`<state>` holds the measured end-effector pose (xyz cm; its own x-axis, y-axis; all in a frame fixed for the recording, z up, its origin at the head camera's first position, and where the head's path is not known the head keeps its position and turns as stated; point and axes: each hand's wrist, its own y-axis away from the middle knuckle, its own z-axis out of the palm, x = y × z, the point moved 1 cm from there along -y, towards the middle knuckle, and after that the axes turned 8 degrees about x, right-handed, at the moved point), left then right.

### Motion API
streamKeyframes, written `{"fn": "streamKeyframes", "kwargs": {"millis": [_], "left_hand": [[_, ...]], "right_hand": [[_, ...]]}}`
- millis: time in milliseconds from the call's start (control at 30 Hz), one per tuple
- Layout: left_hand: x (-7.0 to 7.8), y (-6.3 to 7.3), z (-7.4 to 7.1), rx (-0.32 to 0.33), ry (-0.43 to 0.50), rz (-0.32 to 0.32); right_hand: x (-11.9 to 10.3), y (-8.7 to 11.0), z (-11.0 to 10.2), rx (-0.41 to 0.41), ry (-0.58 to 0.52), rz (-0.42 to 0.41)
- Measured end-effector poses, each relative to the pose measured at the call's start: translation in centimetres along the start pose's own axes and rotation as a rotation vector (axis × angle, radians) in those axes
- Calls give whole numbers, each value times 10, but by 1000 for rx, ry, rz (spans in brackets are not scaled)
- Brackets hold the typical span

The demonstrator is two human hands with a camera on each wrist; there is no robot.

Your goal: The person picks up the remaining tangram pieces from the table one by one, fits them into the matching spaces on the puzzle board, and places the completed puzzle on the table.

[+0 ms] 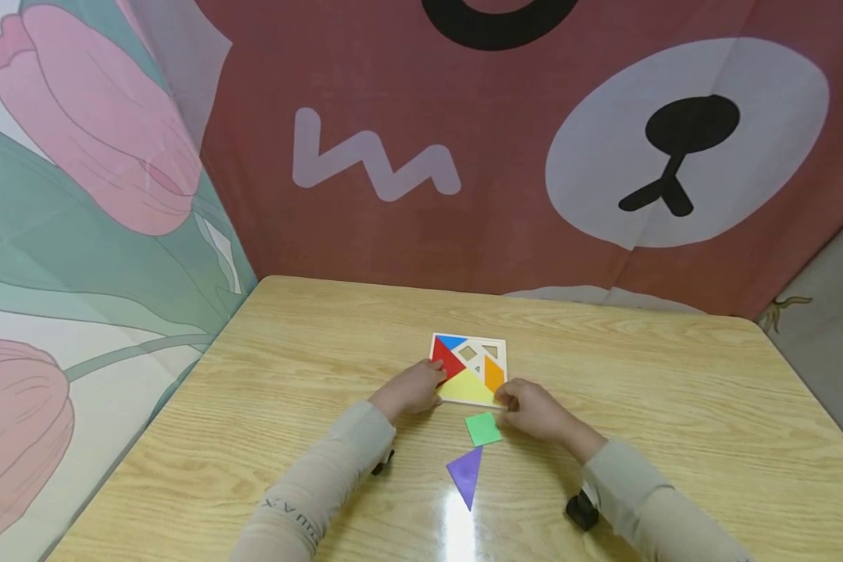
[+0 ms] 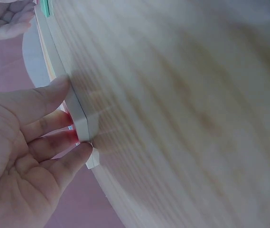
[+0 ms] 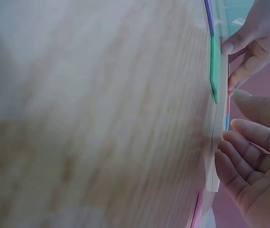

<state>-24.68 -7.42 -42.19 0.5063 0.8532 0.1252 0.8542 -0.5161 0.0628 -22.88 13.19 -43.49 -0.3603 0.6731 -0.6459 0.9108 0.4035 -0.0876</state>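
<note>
Cream-coloured, the puzzle board [image 1: 479,355] we see lies flat on the table [image 1: 323,328], between two hands. In it sit a red piece [image 1: 449,361], a blue piece [image 1: 452,341], a yellow piece [image 1: 467,386] and an orange piece [image 1: 493,375]. We can see bare spots with little holes too. The left hand [image 1: 410,388] holds the board's left edge, with two fingers touching the red piece. The right hand [image 1: 537,410] is at the near right corner, fingers softly bent, with its thumb apart from them; we can't tell if it pinches anything. Just below the board we spot a green square [image 1: 483,429], and next a purple triangle [image 1: 467,472], both on the table. Farther out, we see two pale sleeves [image 1: 337,460], and behind the table hangs a big reddish cloth [image 1: 393,242].
</note>
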Motion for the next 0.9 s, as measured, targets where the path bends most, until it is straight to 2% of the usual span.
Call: {"fn": "streamKeyframes", "kwargs": {"millis": [333, 700, 900], "left_hand": [[1, 0, 0, -13, -2, -10], [0, 0, 1, 5, -2, 11], [0, -1, 2, -3, -1, 2]], "right_hand": [[-6, 6, 2, 5, 56, -167], [-11, 9, 6, -55, 82, -220], [-15, 10, 9, -81, 110, -244]]}}
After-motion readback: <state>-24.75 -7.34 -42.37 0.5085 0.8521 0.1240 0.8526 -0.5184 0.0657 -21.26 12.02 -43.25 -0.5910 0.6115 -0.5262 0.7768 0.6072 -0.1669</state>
